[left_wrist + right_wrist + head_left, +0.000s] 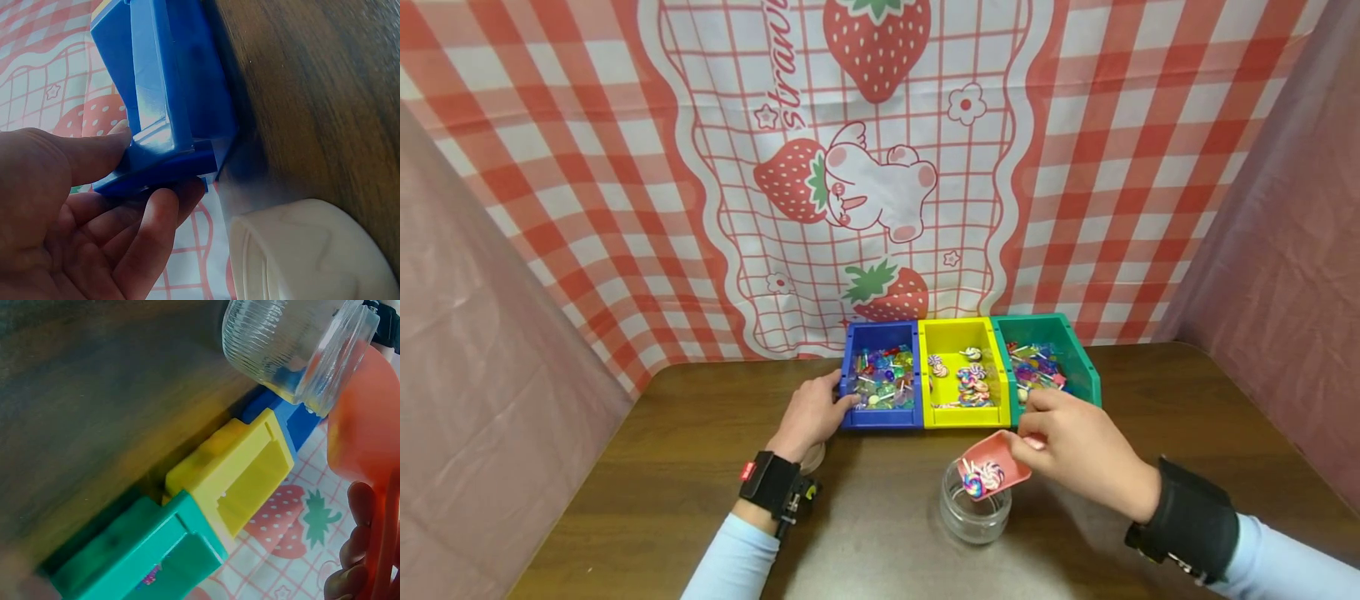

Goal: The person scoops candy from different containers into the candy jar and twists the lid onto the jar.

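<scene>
My right hand (1078, 442) holds a pink scoop (1017, 468) by its handle. Swirl-patterned lollipop charms (981, 478) lie in the scoop, which tilts over the mouth of a clear glass jar (974, 523) on the table. My left hand (808, 415) grips the left wall of the blue bin (883, 419); in the left wrist view the thumb is on the bin's rim and the fingers are against its outside. Inside the blue bin are colourful small pieces (883, 379). Right wrist view: the scoop (365, 419) is beside the jar's rim.
A yellow bin (966, 418) with more swirl charms (973, 385) and a green bin (1086, 379) with mixed pieces stand right of the blue one. A whitish round lid (312, 250) lies near the left hand. Checked strawberry cloth (1075, 167) hangs behind the wooden table (647, 483).
</scene>
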`<state>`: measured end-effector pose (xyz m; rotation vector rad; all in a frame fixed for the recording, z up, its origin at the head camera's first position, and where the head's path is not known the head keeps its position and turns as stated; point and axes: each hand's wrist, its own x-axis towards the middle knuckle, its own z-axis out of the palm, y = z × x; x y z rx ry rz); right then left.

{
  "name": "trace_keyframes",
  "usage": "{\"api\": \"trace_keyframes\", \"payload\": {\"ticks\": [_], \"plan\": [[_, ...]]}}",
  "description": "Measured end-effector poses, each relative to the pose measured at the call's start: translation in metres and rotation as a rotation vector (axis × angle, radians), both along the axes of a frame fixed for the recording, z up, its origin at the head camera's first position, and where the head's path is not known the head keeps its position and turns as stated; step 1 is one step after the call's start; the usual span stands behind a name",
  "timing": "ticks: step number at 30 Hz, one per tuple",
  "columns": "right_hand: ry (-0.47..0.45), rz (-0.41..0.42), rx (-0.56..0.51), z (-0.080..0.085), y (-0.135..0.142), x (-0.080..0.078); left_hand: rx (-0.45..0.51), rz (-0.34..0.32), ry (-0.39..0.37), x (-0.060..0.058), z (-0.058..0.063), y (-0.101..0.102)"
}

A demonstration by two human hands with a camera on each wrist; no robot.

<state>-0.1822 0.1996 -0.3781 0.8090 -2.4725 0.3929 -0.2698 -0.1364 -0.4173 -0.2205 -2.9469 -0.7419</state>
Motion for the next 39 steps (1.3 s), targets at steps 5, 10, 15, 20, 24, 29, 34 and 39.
{"api": "trace_keyframes", "payload": {"ticks": [5,10,15,20,24,29,34,39], "plan": [[0.069,0.039,0.04,0.002,-0.004,0.002,0.002,0.005,-0.006,0.0,0.0,0.001],[0.112,0.071,0.098,0.006,-0.007,0.002,0.008,0.008,-0.012,0.0,0.0,0.001],[0.153,0.105,0.144,0.009,-0.008,0.004,0.014,0.005,0.0,0.001,0.0,0.001],[0.147,0.119,0.168,0.012,-0.009,0.007,0.006,-0.006,0.018,0.001,0.0,0.0],[0.168,0.119,0.175,0.017,-0.009,0.007,-0.001,-0.011,0.02,0.001,0.0,0.0],[0.23,0.109,0.125,0.026,-0.008,-0.005,0.002,-0.019,0.023,0.001,0.0,-0.001],[0.231,0.035,0.122,0.038,-0.005,-0.034,0.003,-0.013,0.018,0.002,0.0,0.0],[0.204,-0.04,0.257,0.045,-0.009,-0.071,0.014,-0.01,0.018,0.002,-0.001,0.001]]}}
